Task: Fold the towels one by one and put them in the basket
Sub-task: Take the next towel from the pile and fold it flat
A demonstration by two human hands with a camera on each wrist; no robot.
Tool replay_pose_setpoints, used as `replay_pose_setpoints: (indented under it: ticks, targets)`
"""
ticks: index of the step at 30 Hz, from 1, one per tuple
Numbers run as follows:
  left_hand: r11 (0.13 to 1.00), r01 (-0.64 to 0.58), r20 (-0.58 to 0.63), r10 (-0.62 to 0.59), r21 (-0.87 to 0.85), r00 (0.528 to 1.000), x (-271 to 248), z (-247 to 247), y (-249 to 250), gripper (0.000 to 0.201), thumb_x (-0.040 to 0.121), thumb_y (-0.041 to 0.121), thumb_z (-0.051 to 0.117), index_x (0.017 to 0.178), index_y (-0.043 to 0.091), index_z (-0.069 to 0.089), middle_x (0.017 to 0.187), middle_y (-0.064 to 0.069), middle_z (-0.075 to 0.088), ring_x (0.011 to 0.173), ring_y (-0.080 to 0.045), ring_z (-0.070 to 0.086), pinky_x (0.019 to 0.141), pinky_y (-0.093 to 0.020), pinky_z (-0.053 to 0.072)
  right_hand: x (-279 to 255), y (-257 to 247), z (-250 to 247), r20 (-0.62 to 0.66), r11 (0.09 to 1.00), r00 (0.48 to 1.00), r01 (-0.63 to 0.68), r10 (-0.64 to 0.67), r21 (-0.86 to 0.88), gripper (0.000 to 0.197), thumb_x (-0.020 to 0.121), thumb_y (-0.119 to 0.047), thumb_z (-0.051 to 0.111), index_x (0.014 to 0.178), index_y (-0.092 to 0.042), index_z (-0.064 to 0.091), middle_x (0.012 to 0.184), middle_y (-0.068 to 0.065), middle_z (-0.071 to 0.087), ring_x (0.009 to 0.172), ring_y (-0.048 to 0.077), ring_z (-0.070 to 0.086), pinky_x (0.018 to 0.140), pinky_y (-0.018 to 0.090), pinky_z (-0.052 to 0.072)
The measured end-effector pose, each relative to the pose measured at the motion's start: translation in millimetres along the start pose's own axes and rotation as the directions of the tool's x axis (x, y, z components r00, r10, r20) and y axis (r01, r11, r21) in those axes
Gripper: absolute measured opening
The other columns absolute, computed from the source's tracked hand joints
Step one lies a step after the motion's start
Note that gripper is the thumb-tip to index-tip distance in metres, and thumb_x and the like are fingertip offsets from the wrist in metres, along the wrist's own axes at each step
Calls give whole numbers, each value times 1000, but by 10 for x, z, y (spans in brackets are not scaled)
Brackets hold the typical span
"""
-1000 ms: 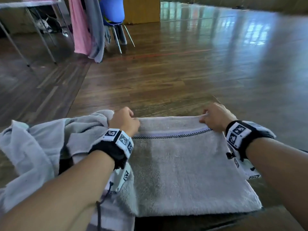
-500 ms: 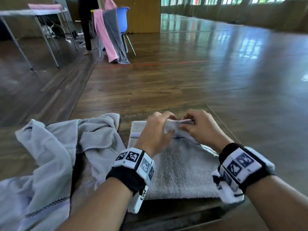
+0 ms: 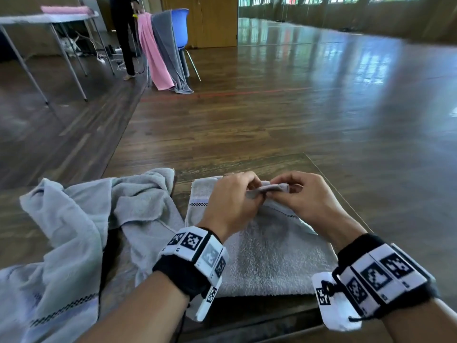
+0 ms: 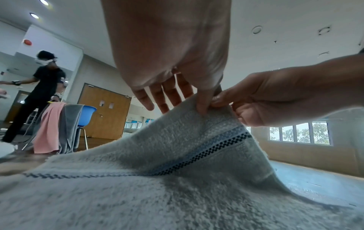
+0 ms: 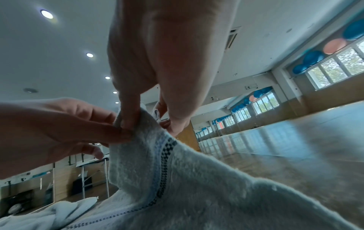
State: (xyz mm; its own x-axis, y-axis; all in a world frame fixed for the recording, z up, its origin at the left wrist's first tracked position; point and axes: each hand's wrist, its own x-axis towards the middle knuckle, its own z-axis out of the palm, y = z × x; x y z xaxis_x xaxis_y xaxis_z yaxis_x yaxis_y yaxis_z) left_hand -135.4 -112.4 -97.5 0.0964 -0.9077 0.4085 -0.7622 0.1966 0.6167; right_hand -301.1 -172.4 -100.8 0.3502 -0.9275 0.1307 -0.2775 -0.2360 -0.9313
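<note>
A grey towel (image 3: 272, 256) with a dark checkered stripe lies flat on a wooden table (image 3: 329, 179) in front of me. My left hand (image 3: 237, 194) and right hand (image 3: 296, 194) meet at the middle of its far edge. Both pinch that edge and hold it lifted off the table in a small bunch. The left wrist view shows my left hand (image 4: 187, 102) with the thumb pressed on the towel (image 4: 157, 171) edge and the other fingers stretched out. In the right wrist view my right hand (image 5: 145, 118) pinches the towel (image 5: 197, 194) right beside the left hand (image 5: 59, 132). No basket is in view.
A crumpled pile of light grey towels (image 3: 74, 231) covers the table's left side. Across the wooden floor stands a blue chair (image 3: 180, 21) draped with pink and grey towels. Beside it are a standing person (image 3: 126, 33) and a folding table (image 3: 49, 19).
My hands left the towel's two far corners and came together at the middle of the far edge, which is now bunched and lifted. The head view tilted up.
</note>
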Motion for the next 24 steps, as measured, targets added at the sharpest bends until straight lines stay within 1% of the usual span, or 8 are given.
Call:
replay_pose_setpoints:
  ticks: [2,5,7,9,11,16,21,24]
  targets:
    - [1000,13,39,-12,-18,999,22,-27,-14,10,86,28,69,82,18,69,75,4,70,71,-14,63,65,-34,49,27,7,-16,-21,999,1000,-11,12,46,27,69,-31,92,90,-21,77,86,6,78,78,18,71,74,39,59]
    - [996,52,151,-41,-67,988,58,-105,-44,10,86,22,68,80,14,65,69,3,66,62,-10,58,60,-33,51,74,1,-2,-59,988,998,-11,20,152,28,69,-44,82,86,-22,79,77,-6,77,69,5,69,61,21,55]
    - [992,63,256,-33,-111,966,78,-150,-46,19,90,28,67,79,13,64,63,6,60,52,-4,47,51,-21,42,121,12,13,-104,984,994,-28,46,176,11,80,-30,74,84,-21,80,74,-9,74,70,4,66,66,23,53]
    - [990,78,305,-38,-120,952,89,-178,-24,24,92,39,65,82,18,65,60,10,56,49,-1,43,49,-15,34,148,43,5,-131,995,991,-27,39,96,21,87,-8,66,82,-23,79,74,-11,75,72,3,68,69,23,52]
    - [990,79,302,-39,-119,953,101,-188,-15,23,94,45,63,88,23,66,61,9,59,50,-2,46,50,-14,34,158,62,11,-109,999,994,-29,33,35,33,88,2,64,84,-27,79,74,-12,75,70,1,68,63,19,52]
    - [988,65,221,-34,-137,975,102,-237,-43,16,94,38,64,93,22,68,60,-1,54,51,-9,41,51,-23,34,170,54,58,-96,997,995,19,-12,70,30,87,-5,76,103,-30,71,72,-20,70,65,-3,63,62,15,49]
    - [984,82,134,-61,-159,989,93,-245,-67,14,92,35,68,94,21,70,64,6,57,53,-6,45,55,-24,39,153,3,92,-128,995,991,47,-36,88,18,83,-6,81,87,-23,77,78,-7,77,73,5,72,66,17,53]
    - [983,79,105,-62,-164,992,95,-228,-71,14,94,34,65,95,22,72,67,11,61,53,0,49,55,-18,39,151,-22,91,-123,994,991,61,-50,88,17,84,-9,80,87,-26,81,81,-6,78,79,7,74,70,19,56]
